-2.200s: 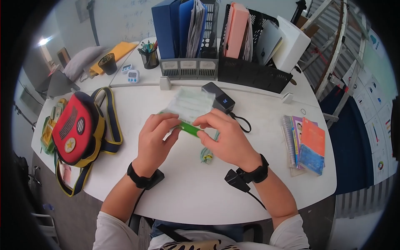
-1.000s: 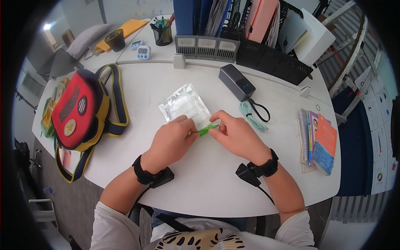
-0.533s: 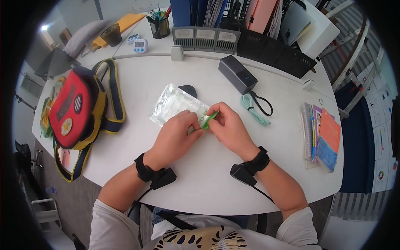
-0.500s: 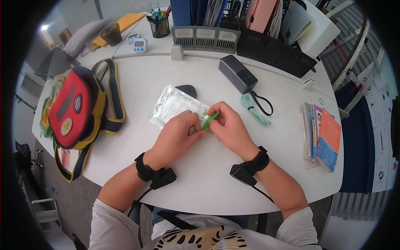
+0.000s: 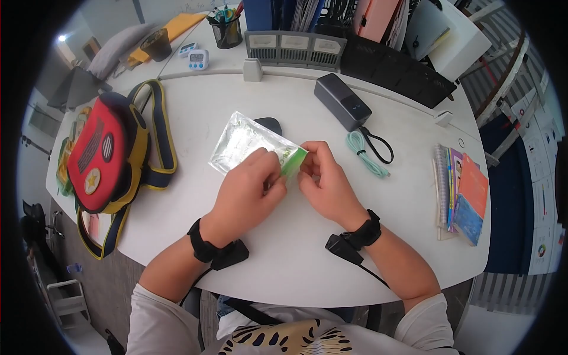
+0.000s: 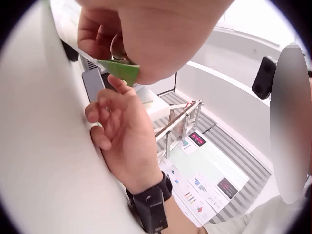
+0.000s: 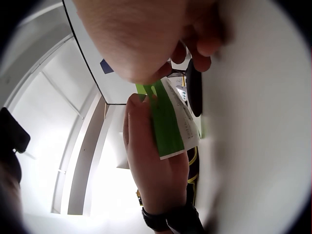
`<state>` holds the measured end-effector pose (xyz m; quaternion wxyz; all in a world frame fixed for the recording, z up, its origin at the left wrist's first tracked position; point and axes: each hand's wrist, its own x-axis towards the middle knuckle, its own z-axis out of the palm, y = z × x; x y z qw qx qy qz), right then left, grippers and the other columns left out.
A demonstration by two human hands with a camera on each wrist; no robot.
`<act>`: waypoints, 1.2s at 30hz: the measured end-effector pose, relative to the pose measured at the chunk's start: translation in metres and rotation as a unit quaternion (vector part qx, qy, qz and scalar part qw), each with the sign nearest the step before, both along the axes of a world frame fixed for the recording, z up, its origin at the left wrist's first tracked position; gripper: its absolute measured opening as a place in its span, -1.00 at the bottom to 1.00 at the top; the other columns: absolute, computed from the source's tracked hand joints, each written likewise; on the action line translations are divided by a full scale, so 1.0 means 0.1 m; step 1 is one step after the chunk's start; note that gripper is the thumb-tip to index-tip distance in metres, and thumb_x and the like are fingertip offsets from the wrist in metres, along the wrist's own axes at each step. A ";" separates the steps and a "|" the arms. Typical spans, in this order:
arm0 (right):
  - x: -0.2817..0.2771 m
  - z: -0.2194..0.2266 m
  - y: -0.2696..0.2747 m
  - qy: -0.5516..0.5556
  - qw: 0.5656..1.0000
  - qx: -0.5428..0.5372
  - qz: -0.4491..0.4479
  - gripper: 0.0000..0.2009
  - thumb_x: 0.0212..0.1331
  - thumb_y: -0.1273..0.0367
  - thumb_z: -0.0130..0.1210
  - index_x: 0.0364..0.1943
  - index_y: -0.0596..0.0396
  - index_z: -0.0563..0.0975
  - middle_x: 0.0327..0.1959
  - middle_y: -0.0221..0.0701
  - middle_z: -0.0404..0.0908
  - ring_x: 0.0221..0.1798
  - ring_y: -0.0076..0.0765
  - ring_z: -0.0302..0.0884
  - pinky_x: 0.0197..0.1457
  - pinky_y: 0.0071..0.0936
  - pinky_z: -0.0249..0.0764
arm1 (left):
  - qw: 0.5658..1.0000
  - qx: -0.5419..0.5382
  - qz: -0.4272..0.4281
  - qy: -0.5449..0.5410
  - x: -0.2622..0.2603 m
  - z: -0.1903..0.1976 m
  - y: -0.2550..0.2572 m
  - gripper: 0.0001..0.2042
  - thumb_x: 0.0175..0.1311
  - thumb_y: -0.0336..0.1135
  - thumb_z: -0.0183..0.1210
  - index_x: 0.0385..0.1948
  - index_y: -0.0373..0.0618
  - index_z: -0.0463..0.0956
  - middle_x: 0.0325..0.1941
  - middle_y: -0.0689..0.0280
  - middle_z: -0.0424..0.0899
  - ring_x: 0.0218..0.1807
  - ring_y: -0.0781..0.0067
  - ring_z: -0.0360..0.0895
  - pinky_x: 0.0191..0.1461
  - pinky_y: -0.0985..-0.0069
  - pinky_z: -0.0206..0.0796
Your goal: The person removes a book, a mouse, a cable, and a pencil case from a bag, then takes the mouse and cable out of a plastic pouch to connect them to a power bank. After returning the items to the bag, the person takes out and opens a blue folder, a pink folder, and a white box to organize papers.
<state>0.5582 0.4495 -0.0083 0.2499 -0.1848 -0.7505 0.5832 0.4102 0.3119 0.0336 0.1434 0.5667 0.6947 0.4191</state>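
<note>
The packet (image 5: pixel 242 141) shines silver, with green lettering (image 5: pixel 285 155) and a bright green end (image 5: pixel 296 161), over a plain white table (image 5: pixel 171 228). I can see a red bag (image 5: pixel 100 148) edged in navy and yellow, its star badge (image 5: pixel 92 181) tan and gold, a dark grey box-shaped device (image 5: pixel 342 102) and a mint-green cable (image 5: pixel 370 162). The books (image 5: pixel 470 198) show orange, blue and purple; the shirt (image 5: pixel 283 339) is white with a black-and-gold print.

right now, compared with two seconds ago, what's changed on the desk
The green-edged packet has come left, clear of the power bank, and a dark rounded object now shows behind it. The left hand pinches it; the right hand looks looser. Red bag and notebooks stayed put.
</note>
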 end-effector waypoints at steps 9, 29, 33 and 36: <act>-0.21 0.05 0.25 -0.039 0.981 0.188 -0.037 -0.55 0.32 0.54 0.18 0.30 0.12 0.45 0.14 -0.26 0.51 -0.21 -0.28 0.62 -0.06 -0.36 0.59 | 0.977 -0.122 0.025 0.175 0.03 -0.01 -0.13 -0.84 0.16 -0.44 0.25 -0.37 -0.22 0.42 -0.37 0.12 0.60 -0.36 -0.06 0.63 -0.29 0.12 0.47; -0.02 0.14 0.24 -0.104 0.954 0.259 -0.106 -0.40 0.05 0.34 0.50 0.21 0.20 0.54 0.08 -0.23 0.50 0.05 -0.09 0.64 0.06 -0.23 0.64 | 0.975 -0.179 0.041 0.122 -0.21 -0.10 -0.07 -0.75 0.22 -0.43 0.22 -0.13 -0.18 0.38 -0.28 0.05 0.70 -0.21 -0.17 0.68 -0.16 0.05 0.49; 0.32 0.27 0.01 -0.117 0.962 0.244 -0.028 -0.38 0.03 0.35 0.50 0.24 0.15 0.55 0.07 -0.30 0.50 0.02 -0.20 0.63 -0.01 -0.37 0.63 | 0.982 -0.161 0.041 0.093 -0.24 -0.15 -0.05 -0.77 0.22 -0.49 0.24 -0.15 -0.18 0.40 -0.27 0.04 0.72 -0.17 -0.16 0.69 -0.12 0.07 0.49; 0.32 0.22 -0.07 -0.097 0.955 0.280 0.008 -0.36 -0.01 0.34 0.50 0.24 0.14 0.55 0.06 -0.31 0.51 -0.06 -0.17 0.68 -0.07 -0.32 0.69 | 0.985 -0.145 0.048 0.082 -0.26 -0.16 -0.04 -0.77 0.20 -0.53 0.27 -0.17 -0.20 0.42 -0.26 0.04 0.73 -0.18 -0.14 0.69 -0.12 0.10 0.50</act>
